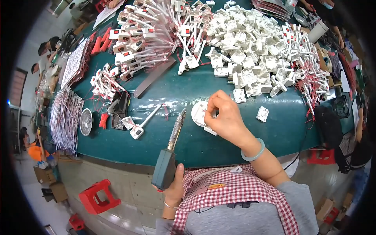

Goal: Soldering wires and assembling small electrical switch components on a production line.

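Note:
My left hand (pixel 174 190) is closed round the dark green handle of a soldering iron (pixel 163 168). The iron's metal barrel slants up and away over the table, with its tip left of a round white piece (pixel 198 112). Above that piece my right hand (pixel 227 117) is closed in a pinch, and what its fingertips hold is hidden. A white plastic part partly shows beneath the hand. To the left lies a white housing (pixel 136 131) with a stick-like white tube attached. One loose white square casing (pixel 263 114) rests to the right.
Piles of white casings (pixel 250 51) and tubed units with red switches (pixel 137 35) cover the far table. A metal bar (pixel 154 77), black box (pixel 119 113), metal bowl (pixel 86 122) and wire bundles (pixel 65 121) lie left. A red stool (pixel 99 197) stands below; other people work around.

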`<action>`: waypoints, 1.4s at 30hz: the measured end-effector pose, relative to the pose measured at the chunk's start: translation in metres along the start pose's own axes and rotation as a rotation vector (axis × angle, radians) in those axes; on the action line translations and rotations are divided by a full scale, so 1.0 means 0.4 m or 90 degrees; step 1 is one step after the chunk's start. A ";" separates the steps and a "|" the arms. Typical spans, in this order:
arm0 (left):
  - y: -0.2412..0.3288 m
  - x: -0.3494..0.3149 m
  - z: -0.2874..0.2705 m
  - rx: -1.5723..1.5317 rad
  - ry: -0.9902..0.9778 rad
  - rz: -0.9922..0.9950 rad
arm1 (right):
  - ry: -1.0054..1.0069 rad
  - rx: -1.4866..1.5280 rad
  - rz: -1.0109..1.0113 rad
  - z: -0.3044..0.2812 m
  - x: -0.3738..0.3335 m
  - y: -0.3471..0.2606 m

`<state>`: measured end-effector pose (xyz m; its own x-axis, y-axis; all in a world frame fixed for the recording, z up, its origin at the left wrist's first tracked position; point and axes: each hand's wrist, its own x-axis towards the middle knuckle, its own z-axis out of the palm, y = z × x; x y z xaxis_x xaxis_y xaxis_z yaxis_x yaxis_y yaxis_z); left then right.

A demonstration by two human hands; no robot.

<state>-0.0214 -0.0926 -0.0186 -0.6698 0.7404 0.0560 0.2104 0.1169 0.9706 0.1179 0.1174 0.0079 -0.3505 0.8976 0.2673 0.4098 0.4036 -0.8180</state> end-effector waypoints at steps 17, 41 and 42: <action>0.009 0.025 -0.023 -0.160 0.125 -0.018 | 0.004 0.198 0.091 -0.079 -0.020 0.056; 0.006 0.074 -0.129 -0.253 0.379 0.044 | -0.153 0.078 -0.260 -0.074 0.019 -0.157; -0.002 0.077 -0.141 -0.258 0.396 0.054 | -0.148 0.057 -0.285 -0.025 0.032 -0.175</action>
<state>-0.0826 -0.1073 -0.0044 -0.9675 0.2108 0.1396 0.0808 -0.2656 0.9607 0.0929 0.1022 0.0736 -0.6569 0.5734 0.4896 0.1067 0.7135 -0.6925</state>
